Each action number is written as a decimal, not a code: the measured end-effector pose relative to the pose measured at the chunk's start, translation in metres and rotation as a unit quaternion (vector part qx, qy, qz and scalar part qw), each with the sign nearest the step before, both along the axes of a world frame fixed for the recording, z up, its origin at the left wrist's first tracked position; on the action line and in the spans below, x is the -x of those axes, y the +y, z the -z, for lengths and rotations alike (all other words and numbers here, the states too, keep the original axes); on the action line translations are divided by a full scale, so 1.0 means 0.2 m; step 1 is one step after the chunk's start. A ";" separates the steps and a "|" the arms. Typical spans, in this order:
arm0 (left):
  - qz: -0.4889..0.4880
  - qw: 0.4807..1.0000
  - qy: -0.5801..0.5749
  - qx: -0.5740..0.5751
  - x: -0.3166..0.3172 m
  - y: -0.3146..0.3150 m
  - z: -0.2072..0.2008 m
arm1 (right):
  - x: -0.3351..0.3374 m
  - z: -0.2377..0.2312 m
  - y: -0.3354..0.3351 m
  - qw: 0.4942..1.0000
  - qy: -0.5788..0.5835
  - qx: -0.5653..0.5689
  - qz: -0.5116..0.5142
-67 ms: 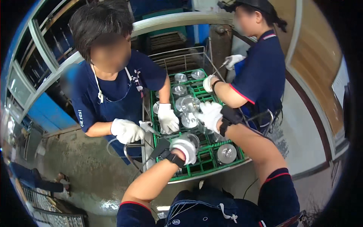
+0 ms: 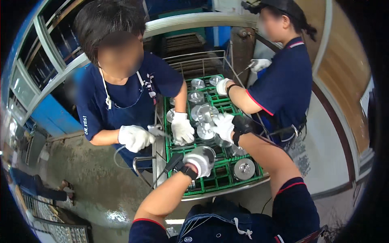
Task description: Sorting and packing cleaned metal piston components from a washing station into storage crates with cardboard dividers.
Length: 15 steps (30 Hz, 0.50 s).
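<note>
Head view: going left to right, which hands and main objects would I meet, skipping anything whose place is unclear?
Blue panel → a co-worker's gloved hand → the wearer's gloved left hand → gloved right hand → round silvery piece → brown panel.

Green divided rack point(image 2: 222, 175), shiny round pieces point(image 2: 244, 169)

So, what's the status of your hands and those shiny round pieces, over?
Left hand at one shiny piece, grip unclear. Right hand by another. Green rack below. Co-worker's gloved hand close by.
</note>
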State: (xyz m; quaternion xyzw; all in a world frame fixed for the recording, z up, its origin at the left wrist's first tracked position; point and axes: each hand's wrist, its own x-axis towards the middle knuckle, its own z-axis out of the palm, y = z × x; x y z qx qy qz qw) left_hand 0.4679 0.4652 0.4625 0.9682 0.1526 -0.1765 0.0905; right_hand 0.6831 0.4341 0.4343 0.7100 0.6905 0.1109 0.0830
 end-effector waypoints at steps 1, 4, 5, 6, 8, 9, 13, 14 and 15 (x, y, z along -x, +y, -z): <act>-0.025 0.998 0.042 0.029 -0.02 0.01 0.05 | -0.11 0.20 0.06 0.999 0.035 -0.001 -0.005; 0.010 0.999 0.041 0.013 0.06 0.11 0.23 | -0.18 0.36 0.20 0.990 0.122 0.023 -0.069; 0.010 0.999 0.039 0.009 0.05 0.12 0.28 | -0.17 0.36 0.24 0.985 0.150 0.029 -0.075; 0.022 0.998 0.062 0.003 0.01 0.08 0.12 | -0.20 0.39 0.22 0.976 0.216 0.008 -0.032; -0.002 0.993 0.071 0.090 -0.03 0.07 0.12 | -0.23 0.35 0.25 0.973 0.216 0.052 -0.055; -0.021 0.985 0.074 0.154 -0.06 0.07 0.09 | -0.25 0.30 0.25 0.971 0.212 0.086 -0.072; 0.012 0.992 -0.042 0.121 -0.03 0.06 0.26 | -0.11 0.03 0.23 0.977 0.145 0.136 -0.075; 0.014 0.992 -0.042 0.119 -0.05 0.06 0.26 | -0.12 0.05 0.21 0.978 0.145 0.134 -0.073; -0.003 0.989 -0.013 0.148 -0.06 0.07 0.25 | -0.12 0.07 0.19 0.992 0.099 0.023 -0.080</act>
